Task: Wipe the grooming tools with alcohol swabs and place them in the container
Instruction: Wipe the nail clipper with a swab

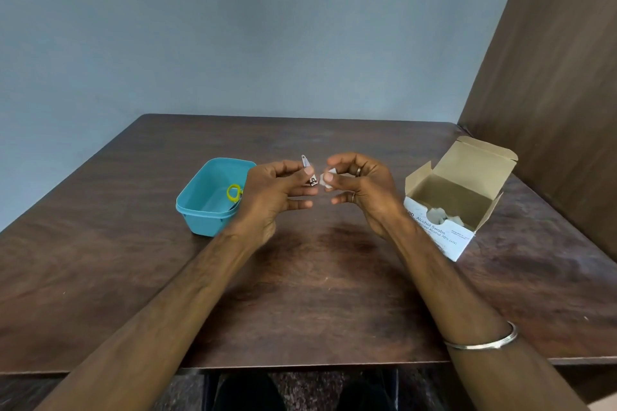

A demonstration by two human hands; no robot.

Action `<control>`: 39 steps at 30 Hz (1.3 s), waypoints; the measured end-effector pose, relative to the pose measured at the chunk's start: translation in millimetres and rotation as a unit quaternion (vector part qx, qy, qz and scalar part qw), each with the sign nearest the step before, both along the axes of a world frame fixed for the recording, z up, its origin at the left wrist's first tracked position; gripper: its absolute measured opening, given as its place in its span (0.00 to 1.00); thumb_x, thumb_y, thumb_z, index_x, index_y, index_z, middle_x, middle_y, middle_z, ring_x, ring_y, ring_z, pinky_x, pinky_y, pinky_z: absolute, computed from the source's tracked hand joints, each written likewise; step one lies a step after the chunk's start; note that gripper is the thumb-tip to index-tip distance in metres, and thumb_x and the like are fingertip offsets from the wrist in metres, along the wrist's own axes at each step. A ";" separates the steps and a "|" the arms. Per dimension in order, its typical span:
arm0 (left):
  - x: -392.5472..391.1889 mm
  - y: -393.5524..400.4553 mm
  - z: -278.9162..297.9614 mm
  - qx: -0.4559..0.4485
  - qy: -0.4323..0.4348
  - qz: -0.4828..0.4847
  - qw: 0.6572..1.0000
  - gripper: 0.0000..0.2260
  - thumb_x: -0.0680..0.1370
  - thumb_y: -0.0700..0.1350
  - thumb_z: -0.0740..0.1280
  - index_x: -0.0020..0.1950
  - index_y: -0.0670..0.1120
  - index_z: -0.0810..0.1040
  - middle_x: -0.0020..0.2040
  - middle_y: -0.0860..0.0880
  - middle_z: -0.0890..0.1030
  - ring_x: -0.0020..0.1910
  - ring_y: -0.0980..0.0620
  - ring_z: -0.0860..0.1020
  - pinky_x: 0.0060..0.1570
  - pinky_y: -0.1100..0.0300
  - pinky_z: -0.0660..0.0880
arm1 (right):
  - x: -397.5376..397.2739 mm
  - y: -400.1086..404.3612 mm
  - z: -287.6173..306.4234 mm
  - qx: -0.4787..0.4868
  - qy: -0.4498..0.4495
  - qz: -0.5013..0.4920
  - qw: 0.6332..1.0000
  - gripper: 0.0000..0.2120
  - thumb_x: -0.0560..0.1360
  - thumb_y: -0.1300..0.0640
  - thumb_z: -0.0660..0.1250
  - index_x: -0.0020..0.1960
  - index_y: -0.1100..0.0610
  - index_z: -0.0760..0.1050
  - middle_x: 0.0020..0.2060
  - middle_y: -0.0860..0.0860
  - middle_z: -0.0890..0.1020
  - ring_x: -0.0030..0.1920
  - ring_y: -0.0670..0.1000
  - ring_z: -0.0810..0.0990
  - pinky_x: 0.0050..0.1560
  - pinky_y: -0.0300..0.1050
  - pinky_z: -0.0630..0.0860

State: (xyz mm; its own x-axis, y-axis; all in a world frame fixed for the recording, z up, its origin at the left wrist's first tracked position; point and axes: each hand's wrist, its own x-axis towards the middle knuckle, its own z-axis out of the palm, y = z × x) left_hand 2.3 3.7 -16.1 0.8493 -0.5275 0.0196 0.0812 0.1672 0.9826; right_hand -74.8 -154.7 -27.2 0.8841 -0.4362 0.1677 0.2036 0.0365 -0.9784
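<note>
My left hand pinches a small metal nail clipper between thumb and fingers, its lever end pointing up. My right hand pinches a crumpled white alcohol swab right beside the clipper's lower end. Both hands hover above the middle of the dark wooden table. Left of my left hand stands a teal plastic container. Inside it lie small scissors with yellow handles, partly hidden by my left hand.
An open cardboard box of alcohol swabs stands at the right, flap up, with several white packets inside. A brown panel rises along the table's right side. A grey wall lies behind.
</note>
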 end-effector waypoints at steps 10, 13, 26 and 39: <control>-7.2 -2.2 -7.8 -0.003 -0.037 -0.018 0.999 0.09 0.77 0.38 0.70 0.57 0.39 0.82 0.45 0.41 0.86 0.43 0.47 0.86 0.38 0.62 0.82 | 2.7 -0.9 -3.0 -0.027 -0.024 0.027 0.999 0.11 0.69 0.69 0.77 0.44 0.53 0.85 0.37 0.50 0.86 0.38 0.50 0.85 0.38 0.44 0.82; -6.8 -0.2 -7.8 0.011 -0.041 -0.065 0.997 0.13 0.76 0.34 0.71 0.60 0.40 0.82 0.48 0.39 0.86 0.46 0.48 0.86 0.42 0.62 0.82 | 1.7 -1.5 -3.6 -0.041 -0.028 0.023 0.998 0.11 0.69 0.69 0.78 0.44 0.53 0.85 0.38 0.51 0.86 0.38 0.50 0.85 0.37 0.44 0.82; -0.4 2.5 -15.5 0.166 -0.304 -0.015 0.938 0.34 0.70 0.35 0.76 0.73 0.49 0.69 0.40 0.53 0.86 0.38 0.59 0.84 0.41 0.65 0.81 | 1.3 -2.3 -4.8 -0.134 0.043 0.041 0.989 0.13 0.71 0.63 0.78 0.54 0.55 0.83 0.40 0.54 0.86 0.36 0.50 0.84 0.38 0.48 0.82; -2.5 4.0 -25.4 0.129 -0.339 -0.007 0.932 0.31 0.74 0.33 0.72 0.72 0.54 0.69 0.39 0.52 0.84 0.37 0.58 0.83 0.37 0.67 0.80 | 1.9 -3.3 -8.3 -0.144 0.045 0.040 0.988 0.06 0.72 0.57 0.78 0.49 0.53 0.84 0.43 0.56 0.88 0.38 0.52 0.85 0.40 0.49 0.82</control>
State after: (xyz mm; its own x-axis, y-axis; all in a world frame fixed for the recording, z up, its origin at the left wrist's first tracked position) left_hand -0.1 7.7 -41.5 0.6809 -0.6006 0.4191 -0.5720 -0.0787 0.8164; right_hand -72.9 -158.1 -35.4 0.9309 -0.3102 0.1929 0.1224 -0.2328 -0.9648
